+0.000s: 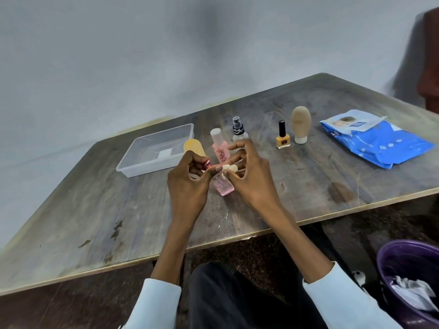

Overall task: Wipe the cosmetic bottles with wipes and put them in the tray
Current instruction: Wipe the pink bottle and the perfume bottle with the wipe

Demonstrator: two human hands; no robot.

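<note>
My left hand [187, 186] grips a small pink bottle [223, 186] with a shiny pink cap, tilted just above the table. My right hand [249, 179] pinches a crumpled white wipe [229, 168] against the bottle's upper part. The clear plastic tray [133, 166] stands behind my left hand, with only a white label visible inside. Standing behind my hands are an orange tube [193, 146], a pink bottle with a white cap [219, 147] and a clear spray bottle [238, 131]. Further right stand a yellow nail polish [282, 139] and a beige tube [301, 123].
A blue pack of wipes [377, 143] lies at the table's right. A purple bin [403, 262] holding used wipes sits on the floor at the lower right. The worn wooden table [95, 222] ends just in front of my knees. A dark brown object stands at the far right.
</note>
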